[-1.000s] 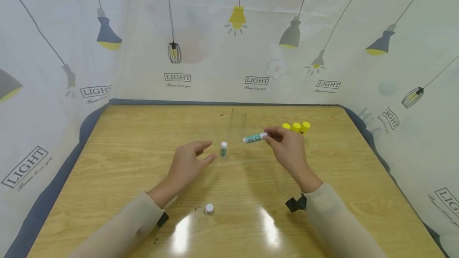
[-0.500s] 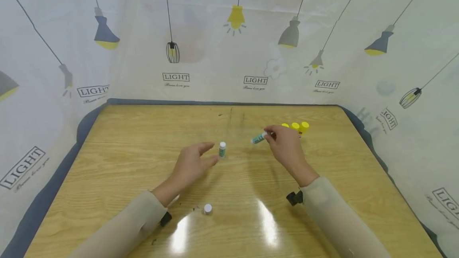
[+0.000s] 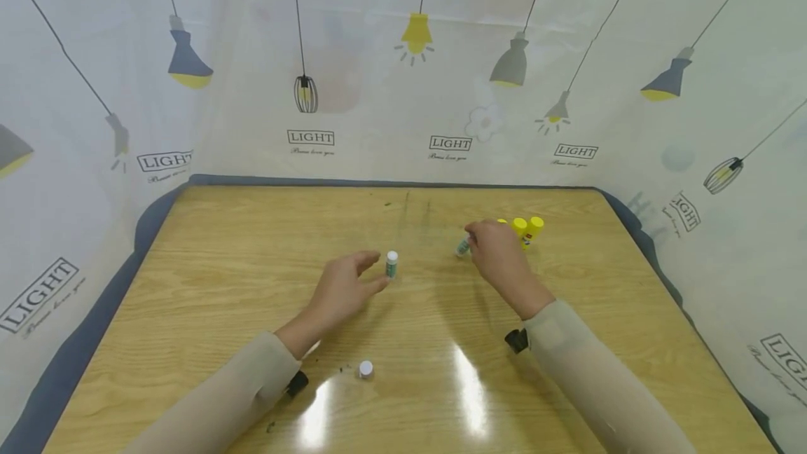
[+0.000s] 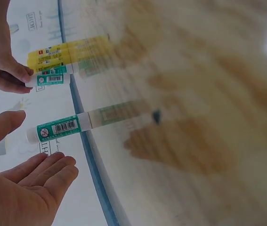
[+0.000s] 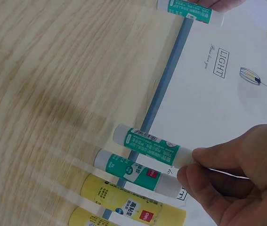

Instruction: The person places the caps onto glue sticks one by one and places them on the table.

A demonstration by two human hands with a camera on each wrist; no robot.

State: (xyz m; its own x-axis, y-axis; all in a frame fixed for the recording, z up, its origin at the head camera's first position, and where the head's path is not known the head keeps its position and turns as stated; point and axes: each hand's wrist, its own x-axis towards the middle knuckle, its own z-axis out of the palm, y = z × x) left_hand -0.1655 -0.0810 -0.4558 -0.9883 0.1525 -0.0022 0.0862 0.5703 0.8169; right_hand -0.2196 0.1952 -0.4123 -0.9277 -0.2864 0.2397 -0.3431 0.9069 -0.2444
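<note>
My right hand (image 3: 504, 258) pinches a green glue stick (image 5: 149, 147) by its white end between thumb and fingertips. In the head view this stick (image 3: 463, 246) is nearly upright, partly hidden by the fingers, its lower end close to the table. A second green glue stick (image 4: 62, 128) stands upright on the table at my left hand (image 3: 343, 287). That hand's thumb and fingers are spread apart beside the stick, fingertips right at it. Beside the pinched stick, in the right wrist view, another green glue stick (image 5: 135, 174) and yellow glue sticks (image 5: 131, 202) stand in a row.
A small white cap (image 3: 366, 369) lies on the wooden table (image 3: 252, 230) nearer the person. Yellow sticks (image 3: 520, 225) show behind the right hand. A printed cloth (image 3: 378, 90) rises around the table's back and sides.
My right hand has turned its glue stick from near horizontal to almost upright, bringing it slightly right. The left hand has moved a little right, closer to the standing stick.
</note>
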